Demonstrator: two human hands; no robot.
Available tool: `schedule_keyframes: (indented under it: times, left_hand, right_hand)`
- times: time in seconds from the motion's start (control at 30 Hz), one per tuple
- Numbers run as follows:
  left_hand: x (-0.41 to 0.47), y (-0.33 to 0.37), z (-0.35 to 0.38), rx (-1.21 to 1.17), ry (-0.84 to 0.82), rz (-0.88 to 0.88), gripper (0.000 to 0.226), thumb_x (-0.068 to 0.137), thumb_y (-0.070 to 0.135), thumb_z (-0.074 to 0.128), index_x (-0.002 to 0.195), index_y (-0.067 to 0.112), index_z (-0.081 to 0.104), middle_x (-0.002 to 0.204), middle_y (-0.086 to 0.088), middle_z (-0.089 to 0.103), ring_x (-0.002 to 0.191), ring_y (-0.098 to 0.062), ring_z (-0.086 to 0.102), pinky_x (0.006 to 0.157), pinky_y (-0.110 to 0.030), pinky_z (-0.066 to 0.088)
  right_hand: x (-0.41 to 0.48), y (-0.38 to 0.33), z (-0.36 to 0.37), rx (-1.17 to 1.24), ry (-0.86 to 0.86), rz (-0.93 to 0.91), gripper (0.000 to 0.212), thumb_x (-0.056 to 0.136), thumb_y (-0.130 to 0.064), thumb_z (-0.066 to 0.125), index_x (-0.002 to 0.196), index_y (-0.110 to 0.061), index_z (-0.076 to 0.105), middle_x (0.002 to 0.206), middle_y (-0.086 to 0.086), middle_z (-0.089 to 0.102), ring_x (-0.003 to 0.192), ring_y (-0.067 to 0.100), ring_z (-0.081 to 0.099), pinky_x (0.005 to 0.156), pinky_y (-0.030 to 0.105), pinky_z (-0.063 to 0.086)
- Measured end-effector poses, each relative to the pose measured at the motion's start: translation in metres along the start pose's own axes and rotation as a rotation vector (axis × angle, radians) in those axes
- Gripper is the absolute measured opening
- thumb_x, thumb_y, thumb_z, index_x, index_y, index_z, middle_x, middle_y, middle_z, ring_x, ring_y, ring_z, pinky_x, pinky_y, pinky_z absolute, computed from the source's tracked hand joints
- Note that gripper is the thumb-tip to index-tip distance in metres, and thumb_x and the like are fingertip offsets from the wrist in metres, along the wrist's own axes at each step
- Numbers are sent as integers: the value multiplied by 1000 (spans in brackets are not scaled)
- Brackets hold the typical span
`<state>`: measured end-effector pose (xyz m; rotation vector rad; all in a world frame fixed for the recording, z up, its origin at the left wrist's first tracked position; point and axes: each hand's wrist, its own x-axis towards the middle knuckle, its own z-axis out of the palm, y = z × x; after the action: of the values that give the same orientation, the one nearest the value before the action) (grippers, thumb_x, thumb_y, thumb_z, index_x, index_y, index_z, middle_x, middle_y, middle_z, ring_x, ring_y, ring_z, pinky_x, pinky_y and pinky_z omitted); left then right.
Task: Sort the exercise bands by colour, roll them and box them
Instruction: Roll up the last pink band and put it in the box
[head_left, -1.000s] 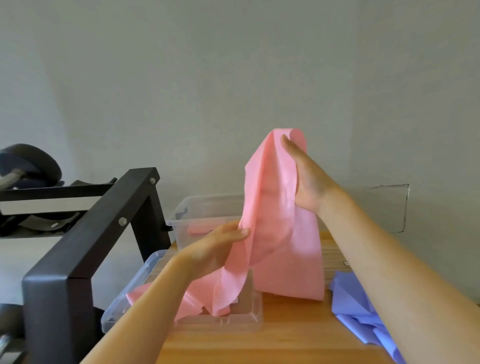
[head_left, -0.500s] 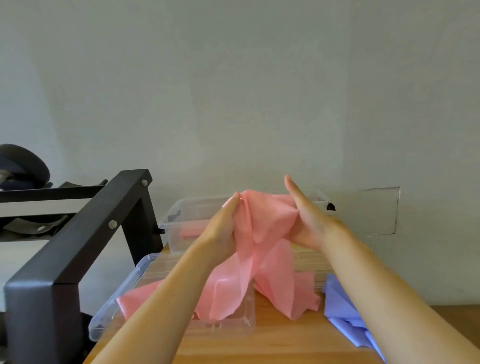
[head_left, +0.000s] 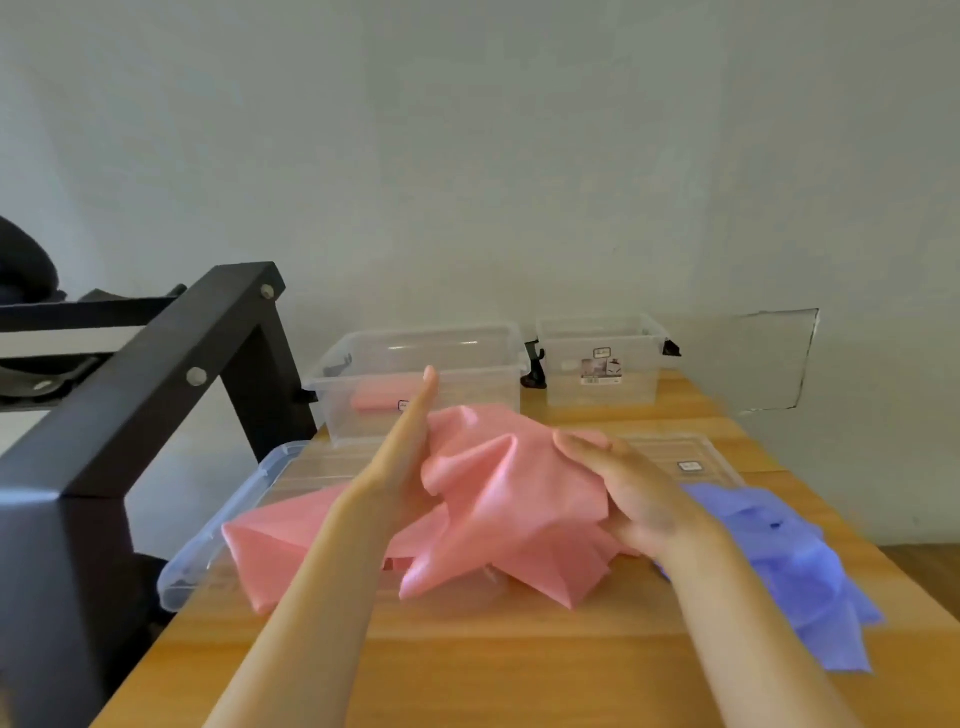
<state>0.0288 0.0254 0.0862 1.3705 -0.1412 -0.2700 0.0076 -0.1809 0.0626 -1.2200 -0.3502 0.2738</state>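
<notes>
The crumpled pink elastic band (head_left: 498, 499) has come down from where my right hand (head_left: 631, 491) held it high a second ago. It now lies bunched over the flat clear plastic lid (head_left: 244, 499) on the wooden table (head_left: 519, 665). My left hand (head_left: 408, 460) and right hand press it from either side, fingers straight, not curled round it. Behind stands a clear plastic box (head_left: 415, 338) with a rolled pink band (head_left: 376, 400) inside. A heap of lilac-blue bands (head_left: 789, 561) lies just beside my right wrist.
</notes>
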Motion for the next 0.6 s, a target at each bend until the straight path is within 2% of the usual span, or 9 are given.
schedule_keyframes:
  times: [0.1, 0.17, 0.23, 0.27, 0.33, 0.37, 0.43, 0.5, 0.6]
  left_hand:
    - [-14, -23, -5, 16, -196, -4, 88, 79, 81, 28, 120, 14, 69, 119, -22, 66, 109, -42, 63, 90, -51, 51]
    - [-19, -40, -14, 83, -330, 31, 87, 79, 76, 48, 125, 3, 59, 110, -39, 61, 97, -53, 60, 88, -59, 47]
    - [-23, -42, -14, 234, -325, 78, 70, 81, 55, 68, 118, -4, 60, 96, -45, 60, 83, -51, 61, 79, -63, 44]
    - [-25, -39, -12, 320, -277, 96, 53, 87, 43, 68, 108, -4, 63, 86, -38, 65, 74, -44, 64, 71, -54, 50]
    - [-30, -34, -4, 454, -169, 101, 27, 96, 24, 57, 91, -2, 62, 58, -10, 68, 51, -27, 63, 58, -34, 53]
    - [-31, -34, -4, 509, -125, 97, 27, 98, 23, 54, 91, -1, 61, 50, -4, 64, 42, -24, 56, 55, -37, 52]
    - [-30, -39, -6, 553, -83, 112, 37, 97, 34, 58, 99, -2, 64, 54, -9, 66, 43, -25, 47, 48, -46, 40]
    - [-29, -47, -7, 306, -35, 133, 39, 89, 38, 66, 90, -1, 69, 72, -20, 69, 54, -31, 54, 40, -40, 39]
    - [-28, -49, 3, -247, -6, 91, 39, 84, 34, 53, 91, 2, 75, 89, -18, 72, 75, -24, 71, 63, -33, 60]
  right_hand:
    - [4, 5, 1, 154, 44, -94, 49, 51, -46, 90, 87, -16, 78, 84, 7, 72, 77, 17, 69, 64, 26, 56]
    - [9, 6, 2, 218, 52, -137, 63, 46, -48, 92, 98, -15, 76, 93, 9, 73, 85, 18, 70, 69, 28, 57]
    - [12, 4, 1, 264, 17, -164, 78, 50, -49, 90, 116, -14, 68, 110, 10, 70, 102, 22, 67, 80, 32, 57]
    - [13, 4, -2, 270, -1, -172, 84, 53, -51, 89, 123, -13, 63, 117, 11, 68, 109, 23, 65, 84, 35, 56]
    - [13, 5, -5, 276, -14, -175, 89, 55, -54, 87, 128, -12, 58, 122, 13, 66, 115, 24, 63, 87, 36, 55]
    - [11, 6, -5, 284, -9, -180, 87, 55, -56, 86, 125, -12, 60, 120, 12, 66, 115, 24, 63, 87, 36, 55]
    - [11, 10, -5, 301, -10, -190, 78, 56, -57, 85, 117, -13, 66, 117, 11, 67, 114, 24, 63, 89, 35, 55]
    - [9, 16, 0, 322, -29, -176, 74, 56, -58, 85, 112, -12, 70, 111, 10, 69, 108, 22, 65, 87, 32, 55]
    - [5, 26, 6, 315, -68, -71, 87, 50, -62, 86, 113, -6, 66, 101, 11, 71, 93, 22, 69, 74, 31, 57]
